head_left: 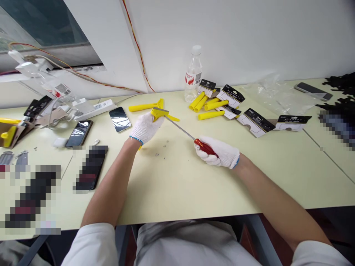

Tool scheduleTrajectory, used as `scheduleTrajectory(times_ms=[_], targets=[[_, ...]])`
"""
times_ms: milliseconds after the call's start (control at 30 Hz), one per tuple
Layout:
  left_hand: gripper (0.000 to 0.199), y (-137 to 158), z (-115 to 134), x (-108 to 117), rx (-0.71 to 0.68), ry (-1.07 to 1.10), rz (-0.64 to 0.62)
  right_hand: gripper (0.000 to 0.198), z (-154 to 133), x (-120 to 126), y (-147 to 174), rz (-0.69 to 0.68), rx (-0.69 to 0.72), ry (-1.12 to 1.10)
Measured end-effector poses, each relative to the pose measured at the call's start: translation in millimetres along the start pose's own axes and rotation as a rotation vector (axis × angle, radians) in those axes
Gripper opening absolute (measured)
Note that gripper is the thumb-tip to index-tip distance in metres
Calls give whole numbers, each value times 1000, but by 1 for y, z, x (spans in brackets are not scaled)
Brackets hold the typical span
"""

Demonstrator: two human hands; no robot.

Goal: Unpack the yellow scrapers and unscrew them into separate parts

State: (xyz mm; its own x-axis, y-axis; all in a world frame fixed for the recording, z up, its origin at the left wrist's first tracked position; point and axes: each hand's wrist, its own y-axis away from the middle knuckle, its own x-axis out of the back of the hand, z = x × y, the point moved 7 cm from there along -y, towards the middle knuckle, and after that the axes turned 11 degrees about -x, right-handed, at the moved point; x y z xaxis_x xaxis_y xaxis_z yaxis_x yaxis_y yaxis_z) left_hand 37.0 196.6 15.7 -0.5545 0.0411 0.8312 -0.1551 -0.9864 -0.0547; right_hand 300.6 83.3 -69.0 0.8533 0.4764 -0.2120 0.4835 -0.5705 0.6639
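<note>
My left hand (146,128), in a white knit glove, is closed round a yellow scraper (157,114) with a metal blade along its head. My right hand (217,151), gloved the same way, grips the red handle of a screwdriver (204,146). Its long shaft points up and left, and the tip meets or nearly meets the scraper head; I cannot tell which. Behind my left hand lies another yellow scraper piece (145,106). Several tiny screws or metal bits (157,154) are scattered on the table below the scraper.
A plastic bottle (193,75) stands by the wall, near several yellow handles (210,115) and black-and-white cards (256,122). Clear plastic bags (274,94) lie at the back right. Phones (119,119) and a power strip (97,109) occupy the left side.
</note>
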Motion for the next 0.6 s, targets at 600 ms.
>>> scheduleTrajectory(times_ms=[600], targets=[[31,-1,6,3,-143,56,64,49,-25,6,22,818,231,553]])
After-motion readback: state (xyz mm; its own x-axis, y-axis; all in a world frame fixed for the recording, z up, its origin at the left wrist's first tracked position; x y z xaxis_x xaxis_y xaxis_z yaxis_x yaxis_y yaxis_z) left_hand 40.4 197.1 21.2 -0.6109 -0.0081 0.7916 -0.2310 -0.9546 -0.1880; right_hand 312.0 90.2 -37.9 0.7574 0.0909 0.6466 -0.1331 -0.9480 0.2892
